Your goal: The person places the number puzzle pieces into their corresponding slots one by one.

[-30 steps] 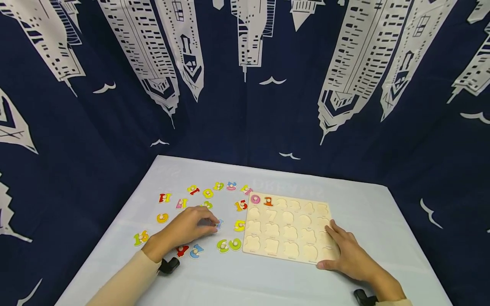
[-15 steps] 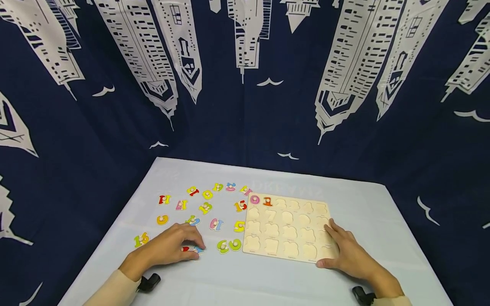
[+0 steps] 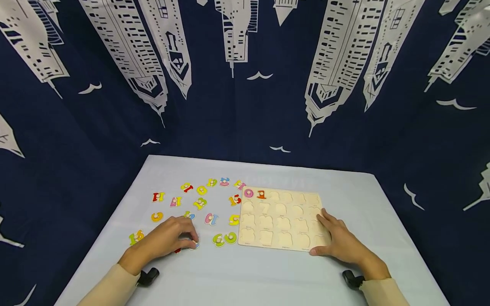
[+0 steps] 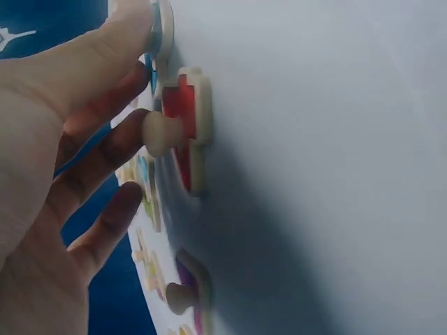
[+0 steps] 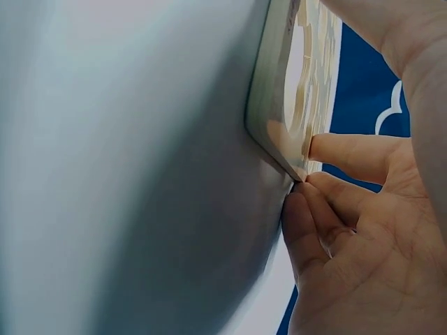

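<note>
A slip is the likeliest trouble here: the red number piece (image 4: 183, 118) lies flat on the pale tablecloth (image 3: 268, 272) with only its small wooden knob (image 4: 158, 134) raised, and the knob is merely touched by fingertips (image 4: 124, 131) rather than pinched, so the piece could be pushed along the cloth instead of lifted. A blue piece (image 3: 195, 245) lies just beside it, partly under the thumb, and could be dragged or nudged out of place with it. The green number pieces (image 3: 225, 239) nearby could likewise be knocked if the hand sweeps toward the board. The wooden puzzle board (image 3: 281, 219) could be shifted if the steadying hand is eased, since it rests loosely on the cloth.

The left hand (image 3: 168, 238) is held low over the near left part of the table, palm down, fingers loosely bent and spread over the red and blue pieces; nothing is clasped. The right hand (image 3: 338, 242) is laid at the near right corner of the board, fingers fairly straight, some resting on its top face and others pressed against its edge, as the right wrist view shows. The two hands are kept well apart, with loose number pieces between them. On the board only a pink piece (image 3: 249, 194) and an orange piece (image 3: 261, 195) are seated, in the far left corner
</note>
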`<state>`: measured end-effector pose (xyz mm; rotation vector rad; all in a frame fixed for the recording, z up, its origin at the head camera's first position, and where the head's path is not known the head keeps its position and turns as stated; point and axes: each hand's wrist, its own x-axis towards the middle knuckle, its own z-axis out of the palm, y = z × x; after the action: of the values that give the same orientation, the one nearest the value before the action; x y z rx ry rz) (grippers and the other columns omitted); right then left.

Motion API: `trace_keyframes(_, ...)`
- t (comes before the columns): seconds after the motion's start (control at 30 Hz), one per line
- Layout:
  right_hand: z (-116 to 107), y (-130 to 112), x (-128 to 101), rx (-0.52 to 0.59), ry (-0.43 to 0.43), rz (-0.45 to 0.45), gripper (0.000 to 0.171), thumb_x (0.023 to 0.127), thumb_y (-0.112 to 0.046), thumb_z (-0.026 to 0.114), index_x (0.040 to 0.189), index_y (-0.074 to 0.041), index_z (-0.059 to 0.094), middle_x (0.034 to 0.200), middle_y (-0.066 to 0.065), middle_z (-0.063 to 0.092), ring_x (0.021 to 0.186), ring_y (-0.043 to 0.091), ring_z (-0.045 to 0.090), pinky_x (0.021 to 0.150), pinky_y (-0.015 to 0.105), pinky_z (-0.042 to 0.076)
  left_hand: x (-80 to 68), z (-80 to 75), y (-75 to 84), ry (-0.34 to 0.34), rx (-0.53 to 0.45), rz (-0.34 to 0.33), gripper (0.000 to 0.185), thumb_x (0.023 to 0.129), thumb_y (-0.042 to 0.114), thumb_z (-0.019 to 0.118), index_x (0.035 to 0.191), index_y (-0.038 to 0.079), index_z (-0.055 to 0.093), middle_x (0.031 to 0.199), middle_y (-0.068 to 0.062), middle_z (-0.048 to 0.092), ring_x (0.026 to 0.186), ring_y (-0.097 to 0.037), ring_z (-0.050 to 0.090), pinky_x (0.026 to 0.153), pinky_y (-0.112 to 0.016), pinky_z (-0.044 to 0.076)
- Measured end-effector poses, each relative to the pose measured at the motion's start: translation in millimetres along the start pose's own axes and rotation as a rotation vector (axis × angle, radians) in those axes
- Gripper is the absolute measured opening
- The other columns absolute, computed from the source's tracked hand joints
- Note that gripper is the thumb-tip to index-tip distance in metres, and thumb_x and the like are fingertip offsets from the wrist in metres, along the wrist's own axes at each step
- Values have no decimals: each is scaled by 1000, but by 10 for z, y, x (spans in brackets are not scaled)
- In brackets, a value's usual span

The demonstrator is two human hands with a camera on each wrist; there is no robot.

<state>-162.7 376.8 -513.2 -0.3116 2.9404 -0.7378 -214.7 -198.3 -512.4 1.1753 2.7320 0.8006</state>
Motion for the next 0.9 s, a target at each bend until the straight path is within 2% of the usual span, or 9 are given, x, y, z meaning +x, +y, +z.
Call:
trace_keyframes(0.23,-24,-13,39,-1,-12,-3,134,76,-57,107,170,15,44,186,40,28,158,62,45,127,79,44,38,-26,-17,-50,-9,1,21,98,19,95,110,35,89,109,24,76,109,0,72,104,-35,64)
trace_keyframes(0.43,-8,5,24,6,-4,0,133,76,-55,108,170,15,44,185,39,28,158,62,44,127,79,44,87,-4,10,-26,17,-38,16,100,22,94,105,36,86,105,24,75,101,2,68,98,-32,63)
trace_keyframes(0.7,32,18,44,12,-21,10,136,77,-58,107,172,14,42,187,38,26,159,60,43,128,78,44,82,-53,27,-75,-26,-84,20,102,16,91,111,34,87,111,22,75,112,-3,71,112,-38,64)
trace_keyframes(0.8,14,14,42,3,-19,17,136,76,-57,108,172,13,42,187,39,26,160,60,42,128,79,44,103,-37,28,-61,-17,-99,17,103,19,90,111,33,86,109,23,74,109,-1,69,110,-36,64)
trace_keyframes(0.9,-5,10,31,8,-20,17,135,77,-56,108,172,14,42,186,39,25,160,61,41,128,80,43,139,0,45,-20,-1,-112,13,104,23,90,110,33,84,107,22,73,103,1,65,100,-30,63)
